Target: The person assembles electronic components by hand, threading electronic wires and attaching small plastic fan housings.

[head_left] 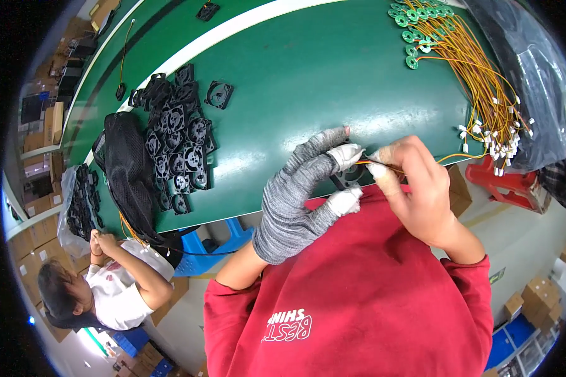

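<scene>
In a grey knitted glove with white-wrapped fingertips, my left hand (pixel 295 198) grips a small black fan frame (pixel 353 174) near the table's front edge. Much of that frame is hidden behind the fingers and thumb. My right hand (pixel 418 188), bare apart from tape on its fingertips, pinches thin wires (pixel 393 168) right beside the frame. Red, yellow and dark strands show between the two hands. From the right hand an orange-yellow lead (pixel 456 155) runs right toward the white connectors. Where the wires meet the frame is covered by the fingertips.
Many black fan frames (pixel 179 141) lie heaped at left on the green table (pixel 308 75), beside a black mesh bag (pixel 129 176). Round green circuit boards with wires (pixel 465 56) spread at far right, near clear plastic (pixel 544 81). A co-worker (pixel 116 283) sits at lower left.
</scene>
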`<state>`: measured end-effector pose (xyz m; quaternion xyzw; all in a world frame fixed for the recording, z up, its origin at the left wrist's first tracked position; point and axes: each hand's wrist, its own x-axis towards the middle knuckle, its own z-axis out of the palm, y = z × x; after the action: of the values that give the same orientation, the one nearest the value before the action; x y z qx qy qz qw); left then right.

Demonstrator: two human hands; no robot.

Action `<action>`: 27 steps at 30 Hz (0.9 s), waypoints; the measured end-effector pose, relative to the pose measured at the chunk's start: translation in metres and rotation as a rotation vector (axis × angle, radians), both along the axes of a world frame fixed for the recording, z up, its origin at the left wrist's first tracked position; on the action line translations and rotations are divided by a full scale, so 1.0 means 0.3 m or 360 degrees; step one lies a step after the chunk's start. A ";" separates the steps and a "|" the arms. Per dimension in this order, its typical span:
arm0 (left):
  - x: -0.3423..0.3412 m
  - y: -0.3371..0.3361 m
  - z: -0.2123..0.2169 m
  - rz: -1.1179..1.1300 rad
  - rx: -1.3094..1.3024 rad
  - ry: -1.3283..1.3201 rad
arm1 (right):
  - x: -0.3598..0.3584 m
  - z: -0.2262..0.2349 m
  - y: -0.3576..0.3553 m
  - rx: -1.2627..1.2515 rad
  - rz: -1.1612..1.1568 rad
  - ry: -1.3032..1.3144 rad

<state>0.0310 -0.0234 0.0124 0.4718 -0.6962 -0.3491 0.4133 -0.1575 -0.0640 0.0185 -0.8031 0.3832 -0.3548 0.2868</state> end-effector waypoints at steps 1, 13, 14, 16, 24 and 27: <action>-0.002 0.002 0.002 0.0012 0.0043 0.0033 | -0.013 0.012 -0.009 0.0267 0.0023 0.0023; -0.016 -0.032 0.034 -0.0005 0.0046 -0.0614 | -0.024 0.008 -0.030 0.1686 0.0391 -0.0458; -0.014 -0.035 0.033 -0.0063 0.0080 -0.0622 | -0.025 0.007 -0.029 0.1664 0.0416 -0.0431; -0.005 -0.036 0.021 -0.0060 0.0065 -0.0644 | -0.027 0.043 -0.045 0.1541 0.0443 -0.0245; -0.011 -0.034 0.030 -0.0044 0.0107 -0.0448 | -0.021 0.063 -0.042 0.0147 0.0490 0.0184; -0.008 -0.034 0.045 -0.0078 0.0305 -0.0301 | -0.020 0.065 -0.041 -0.0221 0.0489 0.0384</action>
<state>0.0285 -0.0337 0.0258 0.5229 -0.7067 -0.3780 0.2902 -0.1635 -0.0763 0.0380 -0.9066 0.2625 -0.2337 0.2335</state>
